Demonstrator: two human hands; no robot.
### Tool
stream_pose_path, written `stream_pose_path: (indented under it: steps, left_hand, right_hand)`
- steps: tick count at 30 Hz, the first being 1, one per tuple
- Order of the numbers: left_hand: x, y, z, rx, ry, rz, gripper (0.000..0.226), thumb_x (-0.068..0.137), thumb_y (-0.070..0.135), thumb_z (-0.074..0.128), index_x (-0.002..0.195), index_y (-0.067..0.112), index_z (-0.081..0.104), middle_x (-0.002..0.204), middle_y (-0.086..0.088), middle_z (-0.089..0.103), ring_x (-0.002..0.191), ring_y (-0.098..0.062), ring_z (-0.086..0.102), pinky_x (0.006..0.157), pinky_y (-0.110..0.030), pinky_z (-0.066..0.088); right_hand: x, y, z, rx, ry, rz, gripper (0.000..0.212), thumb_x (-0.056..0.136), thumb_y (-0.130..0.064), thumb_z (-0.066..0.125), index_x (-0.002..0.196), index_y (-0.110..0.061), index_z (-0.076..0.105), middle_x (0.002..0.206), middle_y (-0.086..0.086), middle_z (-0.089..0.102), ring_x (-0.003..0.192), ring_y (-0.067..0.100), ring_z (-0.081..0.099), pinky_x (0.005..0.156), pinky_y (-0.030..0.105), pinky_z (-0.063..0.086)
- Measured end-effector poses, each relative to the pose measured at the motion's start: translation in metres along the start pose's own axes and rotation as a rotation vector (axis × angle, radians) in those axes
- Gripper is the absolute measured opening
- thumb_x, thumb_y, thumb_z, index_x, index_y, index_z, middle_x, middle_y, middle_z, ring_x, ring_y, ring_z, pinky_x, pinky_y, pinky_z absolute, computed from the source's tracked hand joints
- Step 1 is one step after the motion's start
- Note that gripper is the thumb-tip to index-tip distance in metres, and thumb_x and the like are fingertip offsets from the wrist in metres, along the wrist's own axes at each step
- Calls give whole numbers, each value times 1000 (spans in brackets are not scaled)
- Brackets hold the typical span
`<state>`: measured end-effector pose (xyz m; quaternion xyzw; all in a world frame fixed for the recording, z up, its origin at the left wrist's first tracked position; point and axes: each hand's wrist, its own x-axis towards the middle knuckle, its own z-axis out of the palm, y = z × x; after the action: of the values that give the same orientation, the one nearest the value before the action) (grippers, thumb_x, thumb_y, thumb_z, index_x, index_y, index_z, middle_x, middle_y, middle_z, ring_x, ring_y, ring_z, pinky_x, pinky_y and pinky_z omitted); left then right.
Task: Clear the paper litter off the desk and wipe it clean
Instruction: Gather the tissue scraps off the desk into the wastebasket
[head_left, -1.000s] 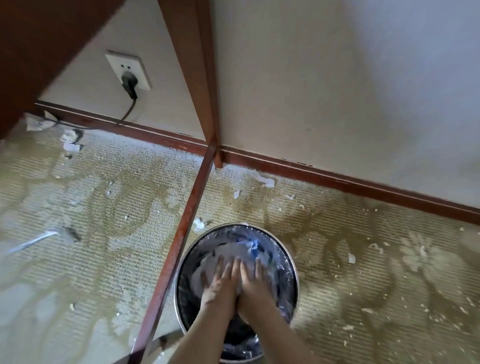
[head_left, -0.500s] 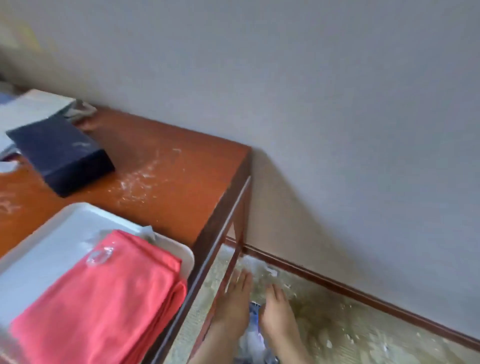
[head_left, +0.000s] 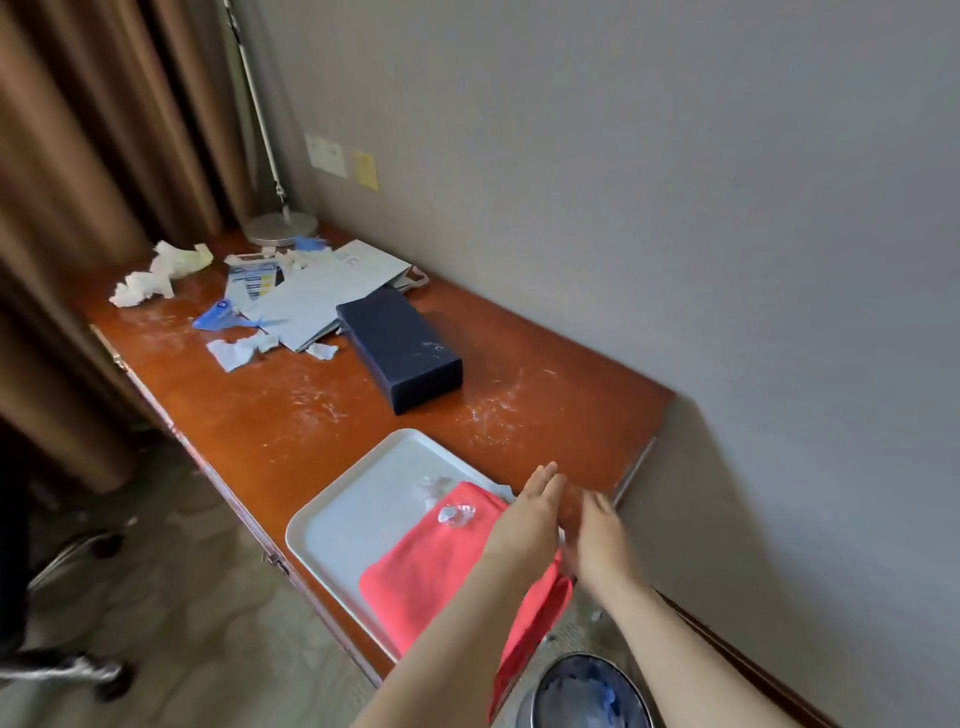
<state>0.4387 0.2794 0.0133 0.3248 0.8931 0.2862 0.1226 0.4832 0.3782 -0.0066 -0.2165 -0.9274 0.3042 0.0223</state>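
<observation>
Both hands empty above the counter's near end
Left hand and right hand hover flat-fingered over the red cloth; paper litter lies far along the counter

Two empty hands above the desk's near end.
Left hand flat-fingered over red cloth on white tray; right hand just beside; paper scraps well beyond; bin below.
</observation>
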Motion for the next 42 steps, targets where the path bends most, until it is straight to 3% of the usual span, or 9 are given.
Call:
stream_pose_path:
  steps: [3, 6, 11, 15, 21, 30, 34, 38, 42]
  left_hand:
    - [-2, -39, -29, 35, 93, 26, 57, 87, -9, 34, 142, 6, 33, 154, -6, 21, 143, -15, 19, 110, -21, 20]
    - [0, -89, -54, 24, 78, -28, 46, 96, 18, 44, 141, 12, 36, 149, -2, 31, 138, -14, 28, 105, -22, 25]
    - [2, -143, -73, 4, -378, -162, 72, 82, 57, 57, 142, 24, 35, 148, 4, 34, 136, -19, 32, 110, -34, 29]
    - [4, -159, -77, 17, -449, -135, 40, 88, 43, 53, 115, 15, 61, 124, -4, 56, 117, -23, 48, 97, -35, 40]
    - [13, -158, -71, -37, -498, -167, 21, 86, 34, 55, 94, 19, 67, 92, 1, 58, 90, -19, 51, 75, -28, 41]
    - [15, -169, -84, -286, -210, -357, 16, 86, 4, 58, 98, 6, 68, 91, -8, 61, 79, -22, 54, 54, -20, 43]
    - [14, -179, -85, -224, -122, -437, 24, 91, 1, 45, 107, 7, 63, 99, -15, 64, 70, -20, 49, 45, -17, 35]
    - [16, -173, -80, -104, -152, -420, 25, 92, 5, 48, 109, 9, 65, 110, -8, 64, 85, -18, 54, 65, -18, 42]
    - [22, -163, -83, -123, -131, -388, 29, 93, 0, 43, 111, 5, 64, 102, -8, 62, 84, -14, 50, 59, -9, 39]
  right_hand:
    - [13, -32, 19, -14, 10, 20, 38, 97, -16, 42, 135, -13, 47, 133, 7, 48, 122, 26, 48, 94, 31, 38]
    - [23, -62, 45, 30, -42, 62, 40, 98, -18, 40, 138, -12, 42, 140, 8, 43, 128, 26, 43, 99, 30, 34]
    - [38, -82, 79, -113, -175, 132, 43, 100, -16, 35, 142, -11, 35, 146, 11, 38, 135, 24, 34, 107, 27, 25]
    - [45, -87, 83, -102, -95, 239, 46, 91, 5, 33, 135, -5, 45, 142, 12, 42, 131, 25, 40, 102, 24, 27]
    - [52, -83, 84, -83, -4, 272, 55, 84, 16, 33, 132, -5, 52, 135, 10, 47, 123, 24, 48, 99, 21, 31]
    - [66, -94, 78, 87, -15, 21, 34, 84, 11, 45, 102, -3, 70, 106, 11, 61, 94, 27, 60, 72, 12, 34]
    - [63, -105, 90, 69, -232, -114, 36, 85, 4, 47, 115, -6, 64, 117, 8, 56, 100, 23, 59, 82, 18, 41]
    - [62, -104, 100, 5, -357, -115, 42, 87, -3, 47, 128, -8, 54, 127, 4, 48, 115, 20, 52, 84, 15, 36]
    - [67, -110, 102, 24, -411, -100, 53, 88, -13, 57, 139, -13, 43, 135, 3, 45, 118, 18, 50, 93, 18, 35]
